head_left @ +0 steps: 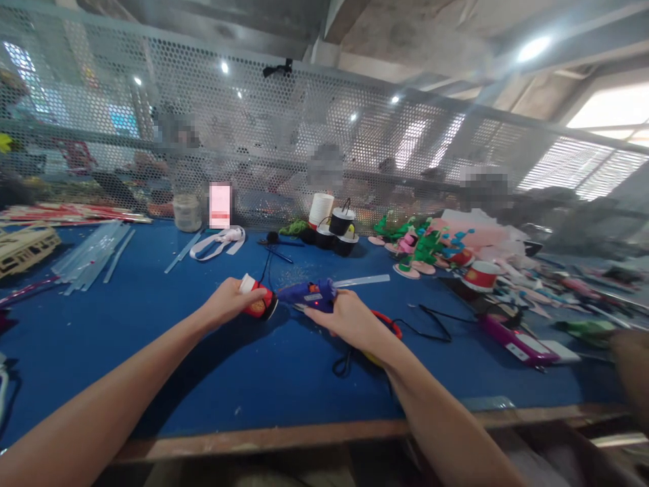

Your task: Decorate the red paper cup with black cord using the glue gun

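My left hand [229, 302] is closed around a small red and white cup-shaped piece [257, 302] with a black base, held just above the blue table [152, 325]. My right hand [349, 315] grips a blue hot glue gun [309, 295], its nozzle pointing left at the red piece. A clear glue stick [361, 280] sticks out of the gun's back toward the right. The gun's black cord [430, 323] trails right across the table, and a red-handled tool [390, 323] lies partly under my right wrist.
Clear glue sticks [91, 253] lie at the left, a white ribbon [219, 242] and black and white spools [334, 226] at the back. Green, pink and red craft pieces [436, 253] crowd the right. A perforated metal screen [304, 135] backs the table. Another person's arm [631, 372] shows at far right.
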The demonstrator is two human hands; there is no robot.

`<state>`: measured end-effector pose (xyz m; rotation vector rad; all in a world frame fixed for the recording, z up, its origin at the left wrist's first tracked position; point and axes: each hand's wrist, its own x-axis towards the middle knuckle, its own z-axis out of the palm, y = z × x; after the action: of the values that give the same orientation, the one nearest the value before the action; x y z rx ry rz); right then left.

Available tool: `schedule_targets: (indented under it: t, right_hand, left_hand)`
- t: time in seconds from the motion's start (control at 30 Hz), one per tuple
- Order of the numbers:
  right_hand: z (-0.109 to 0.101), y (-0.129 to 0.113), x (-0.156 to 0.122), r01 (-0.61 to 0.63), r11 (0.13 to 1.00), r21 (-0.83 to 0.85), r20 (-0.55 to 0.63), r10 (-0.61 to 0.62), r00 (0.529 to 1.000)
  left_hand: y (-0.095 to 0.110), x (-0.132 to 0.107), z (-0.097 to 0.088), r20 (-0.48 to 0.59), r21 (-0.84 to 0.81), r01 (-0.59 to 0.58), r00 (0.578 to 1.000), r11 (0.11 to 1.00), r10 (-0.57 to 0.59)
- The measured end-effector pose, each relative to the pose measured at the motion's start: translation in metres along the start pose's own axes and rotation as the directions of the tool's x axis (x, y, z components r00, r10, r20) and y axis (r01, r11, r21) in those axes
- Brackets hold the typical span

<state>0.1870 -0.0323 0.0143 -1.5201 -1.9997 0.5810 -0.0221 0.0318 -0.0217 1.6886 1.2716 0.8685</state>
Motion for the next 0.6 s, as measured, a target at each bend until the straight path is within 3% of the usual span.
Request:
schedule_targets:
  t: [0.6]
  right_hand:
    - [-0.0021, 0.0031, 0.0049, -0.087, 0.996, 0.027, 0.031, 0.086, 0.996]
  left_hand:
    - [0.0047, -0.0009, -0.0019, 0.096, 0.033, 0.007, 0.995, 0.999, -0.011]
